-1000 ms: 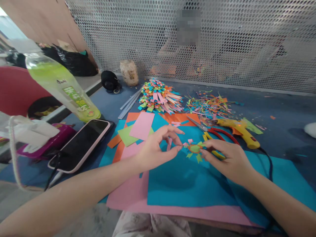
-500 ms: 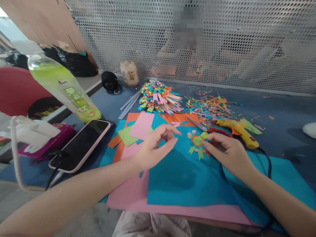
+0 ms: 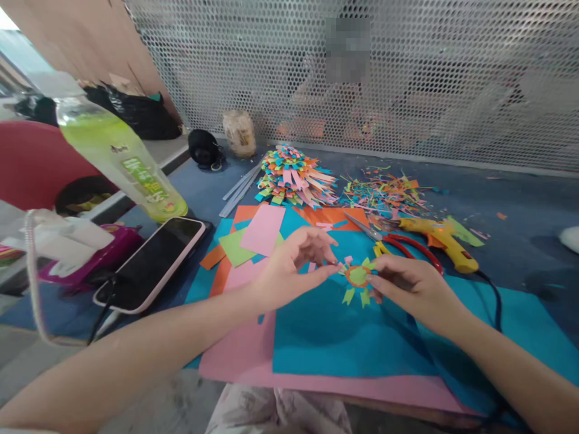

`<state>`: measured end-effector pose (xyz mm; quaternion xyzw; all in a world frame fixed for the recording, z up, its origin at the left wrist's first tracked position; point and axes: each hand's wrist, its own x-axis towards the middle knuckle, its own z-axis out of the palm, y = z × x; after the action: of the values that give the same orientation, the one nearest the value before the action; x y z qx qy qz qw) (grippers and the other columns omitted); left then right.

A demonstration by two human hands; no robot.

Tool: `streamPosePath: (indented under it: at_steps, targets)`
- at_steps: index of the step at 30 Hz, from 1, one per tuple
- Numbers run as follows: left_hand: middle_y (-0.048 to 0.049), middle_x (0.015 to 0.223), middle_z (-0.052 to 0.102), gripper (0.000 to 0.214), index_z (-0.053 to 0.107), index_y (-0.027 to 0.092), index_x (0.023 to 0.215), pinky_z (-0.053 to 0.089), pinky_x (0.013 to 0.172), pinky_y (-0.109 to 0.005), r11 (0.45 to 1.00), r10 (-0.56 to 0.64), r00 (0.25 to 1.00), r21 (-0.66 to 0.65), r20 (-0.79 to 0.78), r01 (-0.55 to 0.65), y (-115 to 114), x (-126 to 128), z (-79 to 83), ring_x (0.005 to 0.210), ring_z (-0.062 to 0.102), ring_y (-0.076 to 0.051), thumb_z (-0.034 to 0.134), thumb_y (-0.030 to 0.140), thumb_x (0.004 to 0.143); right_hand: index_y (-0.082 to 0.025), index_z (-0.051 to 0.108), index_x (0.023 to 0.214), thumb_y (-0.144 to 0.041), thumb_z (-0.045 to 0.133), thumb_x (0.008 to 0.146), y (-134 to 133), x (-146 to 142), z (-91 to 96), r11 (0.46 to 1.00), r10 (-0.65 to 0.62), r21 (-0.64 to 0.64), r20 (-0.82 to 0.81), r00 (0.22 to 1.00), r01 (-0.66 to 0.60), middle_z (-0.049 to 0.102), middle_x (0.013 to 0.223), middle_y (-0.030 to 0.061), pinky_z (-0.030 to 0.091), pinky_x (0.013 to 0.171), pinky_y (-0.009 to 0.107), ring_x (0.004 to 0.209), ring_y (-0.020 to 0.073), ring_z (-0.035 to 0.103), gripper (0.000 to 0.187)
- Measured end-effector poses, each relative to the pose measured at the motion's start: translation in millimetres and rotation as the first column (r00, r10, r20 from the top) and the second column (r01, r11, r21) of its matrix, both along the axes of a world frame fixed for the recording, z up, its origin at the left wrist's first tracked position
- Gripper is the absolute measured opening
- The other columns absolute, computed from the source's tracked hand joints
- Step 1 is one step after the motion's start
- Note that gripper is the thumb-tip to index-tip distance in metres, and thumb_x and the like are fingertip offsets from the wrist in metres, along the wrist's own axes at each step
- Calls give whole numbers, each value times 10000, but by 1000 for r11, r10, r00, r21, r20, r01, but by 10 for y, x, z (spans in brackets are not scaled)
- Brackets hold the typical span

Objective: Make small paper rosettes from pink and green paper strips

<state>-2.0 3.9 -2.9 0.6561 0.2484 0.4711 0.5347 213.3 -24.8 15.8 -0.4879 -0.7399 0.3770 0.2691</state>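
Observation:
A small paper flower (image 3: 358,276) has a green centre, an orange ring and green and pink strips around its edge. My right hand (image 3: 414,289) pinches its right side between thumb and fingers. From the left, my left hand (image 3: 298,265) closes thumb and fingertips on a pink strip at the flower's left edge. Both hands hold it above a sheet of blue paper (image 3: 344,343). Just behind the right hand lie scissors (image 3: 362,227) with red and yellow handles. A yellow glue gun (image 3: 441,238) rests further right, its cord running under my right forearm.
A tiered bundle of coloured paper strips (image 3: 296,178) stands behind, beside a heap of scraps (image 3: 389,194). Cut paper pieces (image 3: 262,229) and clear glue sticks (image 3: 242,191) lie left of centre. A phone (image 3: 151,265) and a drink bottle (image 3: 122,157) occupy the left. Perforated metal (image 3: 271,60) borders the back.
My left hand has moved right and its fingertips have closed on the flower's edge. The right hand has brought the flower slightly left and down, uncovering more of the scissors' handles.

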Motion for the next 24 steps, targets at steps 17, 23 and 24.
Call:
streamPosePath:
  at_steps: [17,23,24]
  targets:
    - [-18,845,539,160,489,176,910,453,706,-233,1000,-10,1000,-13,16,10,7,-9,-10,775,543,-99,586,146,787,-190,534,679,-303,499,835,8,0,-8,1000,2,22,54,999,-3,591,617,-5,435,554,236,581,115,551,196]
    - [-13,826,516,156,482,178,910,440,639,-216,1000,13,999,-13,38,-13,8,-16,-12,734,540,-91,586,160,795,-193,525,669,-300,499,833,16,-1,-8,999,-11,34,49,999,10,584,601,-11,438,544,231,564,111,550,197]
    - [-10,824,517,150,485,176,905,442,637,-217,1000,19,999,-17,34,-19,8,-18,-11,718,538,-86,587,164,795,-194,521,662,-301,499,833,16,1,-10,999,-20,40,50,999,18,581,595,-12,438,541,231,559,111,550,203]
